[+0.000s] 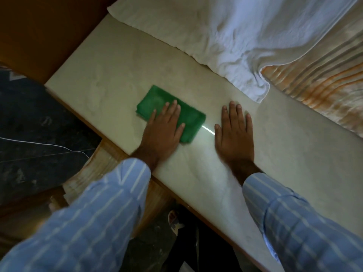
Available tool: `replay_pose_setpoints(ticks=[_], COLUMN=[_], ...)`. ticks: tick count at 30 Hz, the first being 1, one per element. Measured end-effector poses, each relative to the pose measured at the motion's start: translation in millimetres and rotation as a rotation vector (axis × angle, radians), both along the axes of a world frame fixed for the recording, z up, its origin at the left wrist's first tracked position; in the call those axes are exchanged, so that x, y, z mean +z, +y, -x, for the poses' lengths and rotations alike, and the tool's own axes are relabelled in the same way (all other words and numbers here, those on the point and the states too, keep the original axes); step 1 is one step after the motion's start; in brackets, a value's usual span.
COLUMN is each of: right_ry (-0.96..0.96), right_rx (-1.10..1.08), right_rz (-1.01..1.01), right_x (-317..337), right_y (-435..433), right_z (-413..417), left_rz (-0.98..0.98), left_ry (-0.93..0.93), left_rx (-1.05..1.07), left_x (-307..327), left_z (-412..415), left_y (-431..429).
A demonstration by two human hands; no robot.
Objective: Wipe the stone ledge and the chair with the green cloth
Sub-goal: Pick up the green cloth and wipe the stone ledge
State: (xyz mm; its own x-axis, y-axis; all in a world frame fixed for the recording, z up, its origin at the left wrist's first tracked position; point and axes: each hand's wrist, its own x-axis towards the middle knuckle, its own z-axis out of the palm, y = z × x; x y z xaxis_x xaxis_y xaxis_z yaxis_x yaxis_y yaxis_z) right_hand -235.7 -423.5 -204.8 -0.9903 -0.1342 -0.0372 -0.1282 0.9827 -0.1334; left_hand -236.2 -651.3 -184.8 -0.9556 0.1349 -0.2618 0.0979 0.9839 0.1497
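A folded green cloth [157,101] lies flat on the pale stone ledge [102,75], which runs diagonally from upper left to lower right. My left hand [163,130] presses down on the cloth's near half with its fingers spread and covers part of it. My right hand [234,132] rests flat and empty on the bare stone just right of the cloth, fingers apart. Both arms wear blue striped sleeves. I see no chair that I can identify.
A white sheet [225,36] overhangs the ledge's far side, with an orange-striped mattress [314,81] beside it. A brown wooden panel [39,26] fills the upper left. Dark stone floor [29,124] lies to the left. A foot in a sandal [174,220] shows below the ledge's wooden edge.
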Motion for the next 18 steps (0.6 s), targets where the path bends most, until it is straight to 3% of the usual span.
replay_pose_setpoints(ticks=[5, 8, 13, 18], right_ry=[0.027, 0.027, -0.022, -0.03], right_rx=[-0.002, -0.011, -0.005, -0.004], right_rz=[-0.01, -0.015, -0.016, -0.02], right_x=[-2.4, -1.2, 2.0, 2.3], right_y=[-0.8, -1.0, -0.9, -1.6], right_z=[-1.1, -1.3, -0.3, 0.9], left_rz=[0.037, 0.031, 0.023, 0.026], left_ry=[-0.036, -0.05, 0.003, 0.071], left_rx=[0.229, 0.259, 0.057, -0.093], left_x=[7.1, 9.0, -0.5, -12.7], left_z=[89.6, 86.5, -17.5, -6.5], left_y=[-30.4, -20.2, 28.4, -6.0])
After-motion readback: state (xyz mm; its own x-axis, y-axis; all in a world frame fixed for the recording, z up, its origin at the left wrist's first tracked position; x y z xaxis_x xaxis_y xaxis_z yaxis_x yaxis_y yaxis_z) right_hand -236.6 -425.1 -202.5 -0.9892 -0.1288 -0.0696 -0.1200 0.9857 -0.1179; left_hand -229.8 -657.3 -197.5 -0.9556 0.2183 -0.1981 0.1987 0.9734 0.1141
